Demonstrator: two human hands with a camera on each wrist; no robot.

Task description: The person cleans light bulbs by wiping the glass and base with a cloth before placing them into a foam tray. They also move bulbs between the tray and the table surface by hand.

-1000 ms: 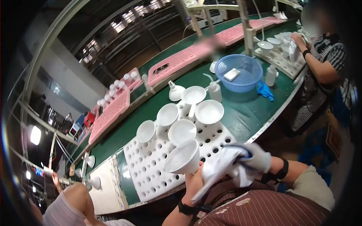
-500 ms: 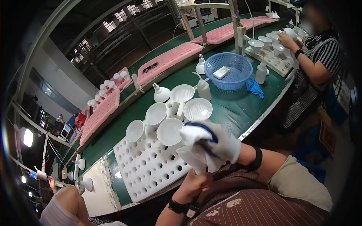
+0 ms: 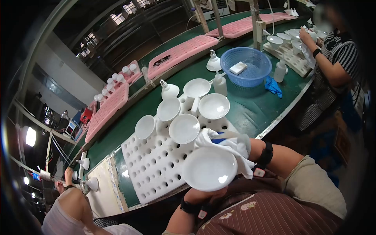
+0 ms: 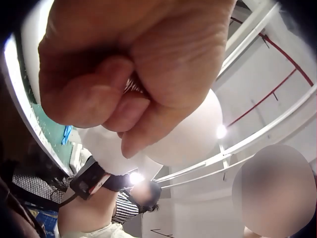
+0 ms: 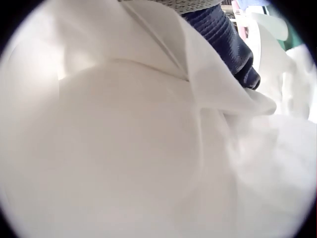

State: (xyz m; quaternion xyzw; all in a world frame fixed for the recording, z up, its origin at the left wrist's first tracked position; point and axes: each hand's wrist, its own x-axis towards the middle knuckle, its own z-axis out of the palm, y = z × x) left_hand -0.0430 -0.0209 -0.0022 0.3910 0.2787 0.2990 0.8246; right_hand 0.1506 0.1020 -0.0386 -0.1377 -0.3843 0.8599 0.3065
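My left hand (image 3: 204, 194) grips a white funnel-shaped lamp shade (image 3: 209, 168) from below, with its round face turned up toward the head camera. In the left wrist view, the fingers (image 4: 133, 74) curl round the narrow neck, and the white dome (image 4: 190, 134) bulges behind them. My gloved right hand (image 3: 236, 141) holds a white cloth (image 3: 219, 143) bunched against the far side of the shade. That cloth (image 5: 148, 148) fills the right wrist view, and only a dark blue glove cuff (image 5: 225, 37) shows there.
A white perforated tray (image 3: 154, 166) on the green bench (image 3: 250, 113) carries several more shades (image 3: 184, 128). Beyond stand a squeeze bottle (image 3: 220, 83), a blue basket (image 3: 246, 66) and pink trays (image 3: 184, 53). Another person (image 3: 333, 62) works at the right, and a third sits at the lower left.
The shade has tipped so that its round face points up, and it sits lower, toward my body. My right hand with the cloth slid off the front to the shade's far side.
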